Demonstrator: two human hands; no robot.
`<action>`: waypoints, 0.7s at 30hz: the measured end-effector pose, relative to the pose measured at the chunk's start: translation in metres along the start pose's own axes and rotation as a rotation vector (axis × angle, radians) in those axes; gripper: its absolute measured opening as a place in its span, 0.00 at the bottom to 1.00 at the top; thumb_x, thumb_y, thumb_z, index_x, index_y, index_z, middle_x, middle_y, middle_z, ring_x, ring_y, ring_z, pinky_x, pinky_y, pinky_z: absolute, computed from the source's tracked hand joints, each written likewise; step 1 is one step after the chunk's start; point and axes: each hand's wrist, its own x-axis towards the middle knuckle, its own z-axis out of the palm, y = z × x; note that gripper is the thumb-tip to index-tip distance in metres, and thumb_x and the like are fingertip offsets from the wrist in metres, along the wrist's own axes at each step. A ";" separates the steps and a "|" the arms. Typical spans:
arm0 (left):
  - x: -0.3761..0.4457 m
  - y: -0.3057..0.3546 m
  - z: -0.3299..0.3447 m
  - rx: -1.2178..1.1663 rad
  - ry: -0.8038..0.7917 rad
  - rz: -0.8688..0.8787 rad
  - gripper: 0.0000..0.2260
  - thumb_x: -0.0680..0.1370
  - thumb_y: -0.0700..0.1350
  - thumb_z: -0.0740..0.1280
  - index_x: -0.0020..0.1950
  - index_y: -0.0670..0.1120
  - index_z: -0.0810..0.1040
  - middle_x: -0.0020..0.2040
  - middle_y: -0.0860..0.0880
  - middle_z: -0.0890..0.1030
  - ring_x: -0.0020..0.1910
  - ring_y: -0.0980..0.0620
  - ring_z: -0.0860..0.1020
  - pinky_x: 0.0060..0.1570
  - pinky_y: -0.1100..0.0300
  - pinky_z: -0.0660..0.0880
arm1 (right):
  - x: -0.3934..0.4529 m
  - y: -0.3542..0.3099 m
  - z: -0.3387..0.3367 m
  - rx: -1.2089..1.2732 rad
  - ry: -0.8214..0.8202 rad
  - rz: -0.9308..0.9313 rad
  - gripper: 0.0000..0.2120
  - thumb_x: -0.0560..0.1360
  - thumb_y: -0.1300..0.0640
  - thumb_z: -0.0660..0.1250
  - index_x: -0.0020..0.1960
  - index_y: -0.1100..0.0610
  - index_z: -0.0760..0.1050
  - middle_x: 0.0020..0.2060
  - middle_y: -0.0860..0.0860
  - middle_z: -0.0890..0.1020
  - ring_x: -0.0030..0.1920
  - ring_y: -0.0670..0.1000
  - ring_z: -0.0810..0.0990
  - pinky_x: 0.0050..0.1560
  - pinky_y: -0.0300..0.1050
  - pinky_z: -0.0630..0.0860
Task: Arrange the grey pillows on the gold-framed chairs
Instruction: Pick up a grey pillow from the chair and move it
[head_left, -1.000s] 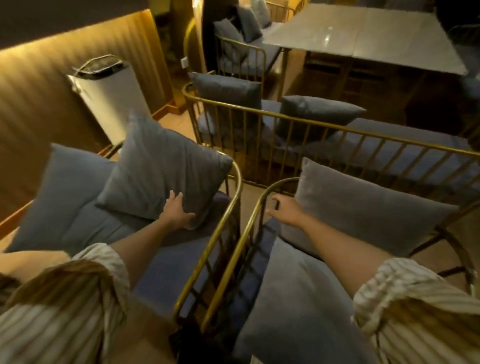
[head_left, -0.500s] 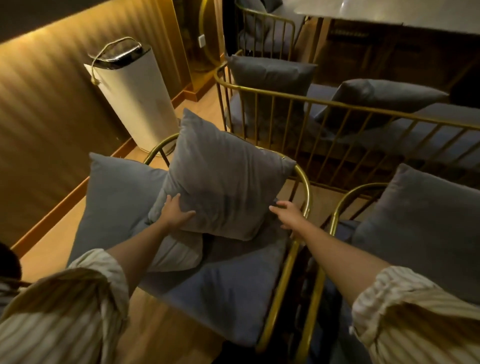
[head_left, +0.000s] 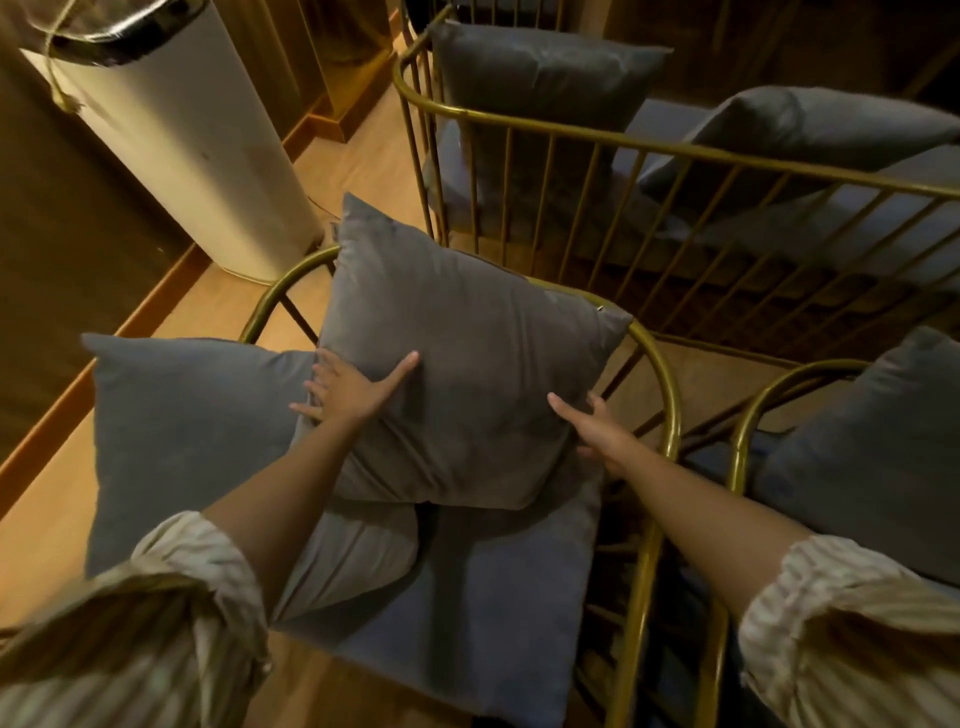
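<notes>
A grey square pillow (head_left: 467, 374) stands tilted against the curved back of a gold-framed chair (head_left: 660, 374), over its blue-grey seat cushion (head_left: 483, 613). My left hand (head_left: 353, 392) grips the pillow's left edge, thumb spread across the front. My right hand (head_left: 597, 434) holds its lower right edge beside the chair frame. A second grey pillow (head_left: 192, 441) leans at the chair's left side, partly under my left arm.
A white bin (head_left: 171, 140) stands on the wood floor at the back left by the wall. A gold-framed bench (head_left: 675, 150) with two grey pillows is behind. Another gold chair (head_left: 737, 452) with a grey pillow (head_left: 878, 457) is at the right.
My right hand left the right chair's pillow and came onto the middle pillow's right edge. My left hand shifted up its left edge. The view tipped down and closer.
</notes>
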 end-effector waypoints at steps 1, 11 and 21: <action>0.018 0.000 -0.002 -0.030 -0.019 -0.007 0.61 0.63 0.79 0.61 0.81 0.41 0.44 0.81 0.40 0.52 0.79 0.36 0.51 0.75 0.34 0.43 | 0.009 -0.003 0.002 0.006 0.005 0.008 0.60 0.59 0.35 0.77 0.81 0.48 0.50 0.77 0.52 0.64 0.75 0.59 0.66 0.73 0.61 0.67; 0.092 -0.054 0.038 0.095 -0.021 0.151 0.34 0.79 0.67 0.51 0.65 0.40 0.76 0.63 0.35 0.79 0.65 0.34 0.74 0.72 0.40 0.58 | 0.081 0.005 0.020 0.199 0.149 0.067 0.58 0.57 0.37 0.81 0.79 0.52 0.56 0.75 0.54 0.69 0.72 0.60 0.71 0.71 0.60 0.70; 0.086 -0.035 0.025 -0.043 -0.195 0.177 0.42 0.68 0.78 0.58 0.72 0.52 0.70 0.66 0.44 0.78 0.62 0.40 0.77 0.61 0.45 0.74 | 0.080 0.064 0.044 0.329 0.137 0.166 0.60 0.57 0.31 0.77 0.79 0.58 0.59 0.74 0.54 0.71 0.71 0.58 0.72 0.72 0.54 0.69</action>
